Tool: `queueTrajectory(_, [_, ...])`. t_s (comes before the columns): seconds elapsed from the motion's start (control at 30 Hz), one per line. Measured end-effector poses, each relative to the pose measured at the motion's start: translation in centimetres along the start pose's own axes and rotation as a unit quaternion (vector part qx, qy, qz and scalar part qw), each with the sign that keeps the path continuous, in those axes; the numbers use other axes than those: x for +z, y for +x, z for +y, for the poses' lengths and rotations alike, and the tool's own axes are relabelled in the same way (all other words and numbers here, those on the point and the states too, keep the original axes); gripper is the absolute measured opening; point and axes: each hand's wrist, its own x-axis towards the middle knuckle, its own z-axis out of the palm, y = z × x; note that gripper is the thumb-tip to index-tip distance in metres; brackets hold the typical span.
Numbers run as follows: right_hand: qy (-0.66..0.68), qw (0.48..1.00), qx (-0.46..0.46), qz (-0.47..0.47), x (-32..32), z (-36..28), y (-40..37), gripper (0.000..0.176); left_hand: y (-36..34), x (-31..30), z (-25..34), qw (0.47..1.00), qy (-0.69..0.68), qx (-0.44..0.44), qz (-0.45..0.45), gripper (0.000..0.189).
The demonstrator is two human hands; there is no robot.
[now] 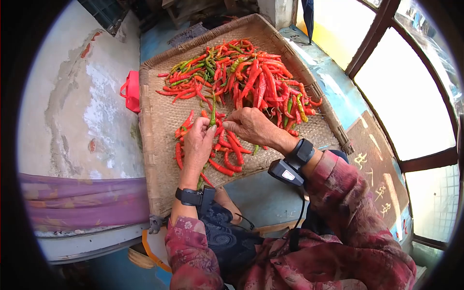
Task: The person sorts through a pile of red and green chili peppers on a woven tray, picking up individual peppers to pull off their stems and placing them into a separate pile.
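A wide woven tray (159,111) holds a big heap of red chili peppers (261,82), with green ones (209,65) mixed in at its upper left. My left hand (199,137) is closed on a green pepper (213,112), which points up from between thumb and fingers. Just to the right, my right hand (249,124) has its thumb and fingers pinched together near that pepper's lower end; whatever they hold is too small to make out. Under and around both hands lies a smaller group of red peppers (233,154), partly hidden by them.
A pink-red container (130,92) stands against the tray's left side, by the worn wall (72,111). Purple cloth (87,200) hangs at the lower left. Windows (401,92) line the right, with a dark umbrella (308,17) at the top. My legs are below the tray's near edge.
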Motion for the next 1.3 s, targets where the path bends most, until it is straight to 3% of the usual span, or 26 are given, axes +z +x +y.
queueTrajectory(0.07, [0.081, 0.996, 0.029, 0.009, 0.9, -0.3, -0.1, 0.036, -0.8, 0.3, 1.3, 0.999, 0.033, 0.005, -0.024, 0.014])
queueTrajectory(0.2, [0.083, 0.994, 0.067, 0.033, 1.1, -0.8, 0.3, 0.034, -1.3, 0.3, 2.7, 0.992, 0.093, 0.002, -0.079, 0.016])
queueTrajectory(0.27, [0.094, 0.988, 0.122, 0.008, 0.5, -0.2, 0.9, 0.03, -1.3, 0.0, 1.6, 0.994, 0.07, -0.023, -0.08, 0.016])
queueTrajectory(0.33, [0.056, 0.992, 0.104, 0.043, -1.1, 0.2, 1.6, 0.031, -1.2, -0.1, 0.4, 0.998, 0.038, 0.029, -0.049, 0.018])
queueTrajectory(0.37, [0.111, 0.982, 0.124, 0.086, -2.1, 0.2, 1.9, 0.033, -1.2, -0.2, 0.3, 0.998, 0.037, 0.028, -0.048, 0.018])
queueTrajectory(0.43, [0.164, 0.962, 0.141, 0.169, -4.1, 0.3, 2.6, 0.036, -1.4, -0.4, 0.4, 0.977, 0.13, 0.033, -0.165, 0.018])
queueTrajectory(0.47, [0.199, 0.943, 0.155, 0.218, -4.5, 0.7, 2.9, 0.049, -1.6, -0.2, 0.3, 0.977, 0.13, 0.033, -0.165, 0.018])
queueTrajectory(0.53, [0.178, 0.933, 0.165, 0.266, -5.2, 1.0, 3.0, 0.061, -2.3, 0.8, -0.3, 0.946, 0.183, 0.158, -0.218, 0.024])
queueTrajectory(0.6, [0.15, 0.944, 0.133, 0.263, -4.8, 1.1, 2.7, 0.062, -2.8, 1.7, -1.0, 0.931, 0.231, 0.158, -0.235, 0.028])
queueTrajectory(0.67, [0.136, 0.959, 0.099, 0.229, -4.0, 1.1, 2.2, 0.054, -2.9, 2.1, -0.4, 0.896, 0.313, 0.078, -0.305, 0.034])
queueTrajectory(0.83, [0.17, 0.978, 0.086, 0.088, -3.0, -0.1, 1.3, 0.024, -2.4, 2.1, -0.4, 0.909, 0.3, 0.11, -0.266, 0.022])
queueTrajectory(0.87, [0.134, 0.984, 0.116, 0.016, -3.3, -0.5, 0.5, 0.024, -2.3, 2.0, -0.2, 0.935, 0.258, 0.102, -0.221, 0.02])
queueTrajectory(0.93, [0.061, 0.998, 0.01, -0.027, -1.5, 0.6, -0.3, 0.035, -2.1, 1.6, 0.2, 0.955, 0.218, 0.096, -0.177, 0.017])
queueTrajectory(1.0, [-0.024, 0.994, 0.006, -0.104, 0.1, 1.0, -1.2, 0.041, -1.6, 1.0, 0.7, 0.966, 0.19, 0.103, -0.141, 0.016])
queueTrajectory(1.03, [-0.029, 0.993, 0.008, -0.115, 0.3, 0.2, -1.7, 0.046, -1.6, 1.1, 0.4, 0.967, 0.202, 0.077, -0.134, 0.018])
queueTrajectory(1.2, [-0.152, 0.985, 0.01, -0.086, 1.5, 0.2, -1.6, 0.026, -1.1, 0.8, 0.5, 0.962, 0.226, 0.115, -0.1, 0.018])
queueTrajectory(1.27, [-0.185, 0.979, 0.018, -0.084, 1.2, 0.3, -1.7, 0.022, -0.6, 0.0, 0.9, 0.967, 0.214, 0.137, -0.032, 0.017])
queueTrajectory(1.3, [-0.183, 0.982, -0.009, -0.049, 0.9, 0.7, -1.6, 0.021, -0.1, -0.2, -0.3, 0.986, 0.139, 0.094, 0.016, 0.012])
